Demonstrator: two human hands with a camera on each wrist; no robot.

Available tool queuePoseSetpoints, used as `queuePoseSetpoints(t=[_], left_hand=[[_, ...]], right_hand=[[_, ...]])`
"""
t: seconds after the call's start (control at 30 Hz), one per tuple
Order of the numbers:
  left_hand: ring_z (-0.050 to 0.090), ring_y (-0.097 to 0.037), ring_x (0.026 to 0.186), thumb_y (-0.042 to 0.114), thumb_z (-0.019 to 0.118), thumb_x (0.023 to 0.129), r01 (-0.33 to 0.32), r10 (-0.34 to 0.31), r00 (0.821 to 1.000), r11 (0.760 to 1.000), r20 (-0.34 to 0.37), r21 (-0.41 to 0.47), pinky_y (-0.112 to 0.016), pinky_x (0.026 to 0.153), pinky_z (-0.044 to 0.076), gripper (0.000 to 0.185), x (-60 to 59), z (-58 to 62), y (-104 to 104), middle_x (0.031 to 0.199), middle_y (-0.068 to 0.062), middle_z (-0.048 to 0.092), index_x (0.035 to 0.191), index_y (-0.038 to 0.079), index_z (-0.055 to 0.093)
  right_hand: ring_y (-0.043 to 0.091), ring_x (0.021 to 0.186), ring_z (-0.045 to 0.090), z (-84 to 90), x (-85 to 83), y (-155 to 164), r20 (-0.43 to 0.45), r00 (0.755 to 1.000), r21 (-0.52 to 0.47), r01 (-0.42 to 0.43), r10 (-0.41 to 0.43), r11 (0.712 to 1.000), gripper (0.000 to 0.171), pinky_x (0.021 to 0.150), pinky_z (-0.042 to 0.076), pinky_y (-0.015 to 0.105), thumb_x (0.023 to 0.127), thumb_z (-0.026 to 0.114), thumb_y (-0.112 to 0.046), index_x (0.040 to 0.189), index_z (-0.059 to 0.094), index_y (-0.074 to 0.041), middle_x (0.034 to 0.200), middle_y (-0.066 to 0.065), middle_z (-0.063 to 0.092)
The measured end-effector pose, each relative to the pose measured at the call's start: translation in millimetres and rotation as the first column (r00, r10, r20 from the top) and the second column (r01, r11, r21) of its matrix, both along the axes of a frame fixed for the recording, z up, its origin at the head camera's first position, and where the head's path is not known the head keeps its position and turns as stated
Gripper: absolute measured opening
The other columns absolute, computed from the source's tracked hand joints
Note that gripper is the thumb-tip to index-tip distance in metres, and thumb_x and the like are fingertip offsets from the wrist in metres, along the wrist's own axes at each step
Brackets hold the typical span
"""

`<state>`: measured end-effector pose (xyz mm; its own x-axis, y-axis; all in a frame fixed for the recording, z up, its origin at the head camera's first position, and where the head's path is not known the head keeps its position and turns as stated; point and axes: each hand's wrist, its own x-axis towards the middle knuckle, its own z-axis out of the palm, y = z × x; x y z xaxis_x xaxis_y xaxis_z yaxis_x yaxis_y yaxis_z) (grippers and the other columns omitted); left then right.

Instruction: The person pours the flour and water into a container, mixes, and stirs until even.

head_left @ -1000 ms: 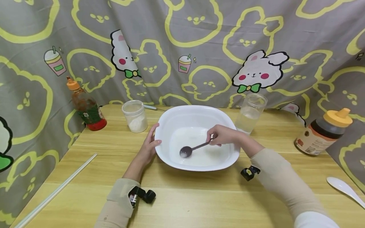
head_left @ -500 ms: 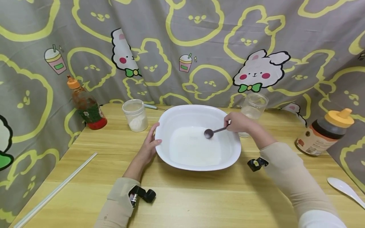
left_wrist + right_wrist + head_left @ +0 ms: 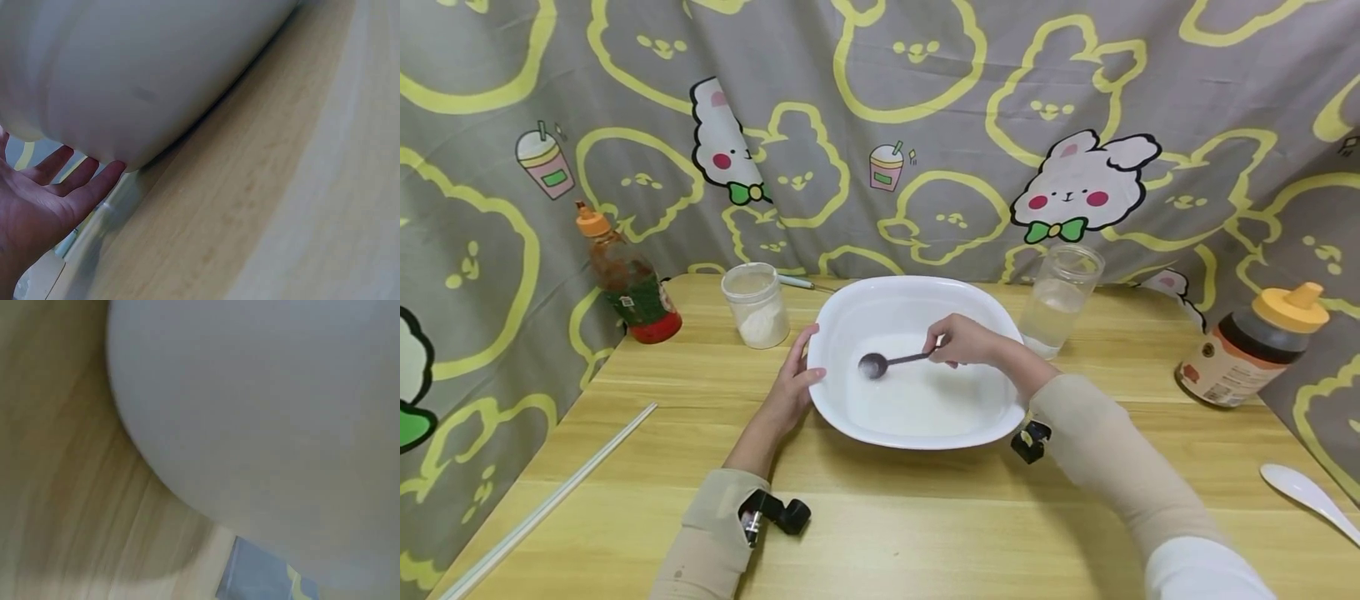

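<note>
A large white bowl (image 3: 977, 300) stands mid-table with white liquid in its bottom. My right hand (image 3: 964, 340) pinches the handle of a dark spoon (image 3: 887, 362) whose bowl dips into the liquid at the left side. My left hand (image 3: 793, 379) rests flat against the bowl's left rim, thumb on the edge. In the left wrist view the fingers (image 3: 75, 181) lie straight against the bowl's outer wall (image 3: 144, 69). The right wrist view shows only the bowl's underside (image 3: 275, 419) and table.
A jar of white powder (image 3: 756, 305) and a sauce bottle (image 3: 627, 279) stand at the back left. A clear glass jar (image 3: 1060, 296) sits behind the bowl on the right, a honey bottle (image 3: 1255, 346) far right. A white spoon (image 3: 1303, 496) and a long white stick (image 3: 546, 500) lie near the table edges.
My right hand has swept the spoon round inside the bowl, from the front left to the right rim, then back to the left. The left hand has stayed put.
</note>
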<state>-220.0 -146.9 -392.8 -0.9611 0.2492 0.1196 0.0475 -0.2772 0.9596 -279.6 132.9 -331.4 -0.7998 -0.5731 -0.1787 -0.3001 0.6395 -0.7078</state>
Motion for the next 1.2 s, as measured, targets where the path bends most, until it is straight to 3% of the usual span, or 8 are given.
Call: queuePoseSetpoints(t=[0.2,0.33,0.47,0.57,0.7,0.87,1.03,1.2], left_hand=[[0.040,-0.038,0.103,0.005,0.045,0.076,-0.005,0.005,1.000,1.000,0.000,0.001,-0.036,0.067,0.049,0.066,-0.2,-0.1,-1,0.126,-0.023,0.030,0.136,0.018,0.019],[0.038,-0.040,0.104,0.006,0.046,0.076,-0.008,0.008,1.000,1.000,0.000,-0.006,-0.035,0.067,0.049,0.067,0.3,0.0,0,0.126,-0.023,0.030,0.135,0.019,0.020],[0.035,-0.043,0.106,0.006,0.046,0.076,-0.009,0.009,1.000,1.000,0.004,-0.008,-0.038,0.069,0.048,0.067,0.7,0.7,0,0.126,-0.023,0.030,0.136,0.019,0.020],[0.035,-0.043,0.107,0.006,0.045,0.077,-0.008,0.008,1.000,1.000,0.011,-0.015,-0.039,0.071,0.048,0.066,0.6,1.0,0,0.126,-0.023,0.030,0.136,0.020,0.019],[0.034,-0.044,0.107,0.005,0.045,0.077,-0.013,0.013,1.000,1.000,0.013,-0.010,-0.038,0.071,0.048,0.066,0.7,0.5,1,0.126,-0.023,0.030,0.136,0.020,0.019],[0.035,-0.043,0.106,0.005,0.046,0.076,-0.010,0.010,1.000,1.000,0.011,-0.004,-0.037,0.069,0.048,0.067,0.6,0.2,0,0.125,-0.023,0.030,0.136,0.019,0.019],[0.034,-0.045,0.107,0.006,0.046,0.077,-0.007,0.007,1.000,1.000,0.010,-0.005,-0.039,0.069,0.048,0.066,-0.1,0.1,0,0.126,-0.025,0.029,0.136,0.020,0.020],[0.034,-0.042,0.108,0.006,0.046,0.077,-0.004,0.004,1.000,1.000,0.017,-0.013,-0.038,0.069,0.048,0.067,-0.7,0.2,0,0.129,-0.024,0.027,0.136,0.019,0.018]], right_hand=[[0.009,0.042,0.038,9.8,17.8,18,0.077,0.971,0.022,-0.227,0.225,0.974,0.008,0.043,0.031,0.020,0.075,0.058,-0.001,0.081,0.063,0.000,0.046,0.000,0.044],[0.008,0.043,0.039,24.1,24.4,41,0.079,0.962,0.099,-0.267,0.260,0.959,0.009,0.043,0.032,0.019,0.071,0.057,0.003,0.075,0.063,-0.003,0.048,-0.002,0.045],[0.008,0.043,0.038,43.7,26.1,59,0.017,0.981,0.226,-0.194,0.195,0.955,0.015,0.041,0.033,0.020,0.066,0.053,0.007,0.068,0.062,-0.005,0.053,-0.001,0.047],[0.011,0.046,0.041,54.6,23.2,67,-0.093,0.988,0.327,-0.090,0.127,0.941,0.017,0.042,0.034,0.023,0.064,0.052,0.008,0.065,0.060,-0.006,0.059,0.000,0.050],[0.015,0.050,0.043,53.4,13.5,68,-0.255,0.966,0.366,0.059,0.039,0.929,0.016,0.045,0.035,0.025,0.063,0.051,0.007,0.065,0.059,-0.007,0.061,0.001,0.050],[0.016,0.053,0.045,36.9,0.2,50,-0.374,0.927,0.297,0.134,-0.014,0.945,0.011,0.047,0.036,0.025,0.064,0.051,0.003,0.066,0.058,-0.006,0.058,0.000,0.051],[0.013,0.045,0.047,18.3,-7.7,22,-0.324,0.942,0.151,0.143,-0.088,0.978,0.005,0.045,0.038,0.024,0.070,0.055,0.001,0.073,0.059,0.000,0.054,0.004,0.053],[0.025,0.050,0.051,2.7,-7.5,-2,-0.146,0.985,0.050,0.104,-0.095,0.993,0.010,0.045,0.037,0.024,0.078,0.056,-0.003,0.085,0.059,0.003,0.055,0.008,0.054]])
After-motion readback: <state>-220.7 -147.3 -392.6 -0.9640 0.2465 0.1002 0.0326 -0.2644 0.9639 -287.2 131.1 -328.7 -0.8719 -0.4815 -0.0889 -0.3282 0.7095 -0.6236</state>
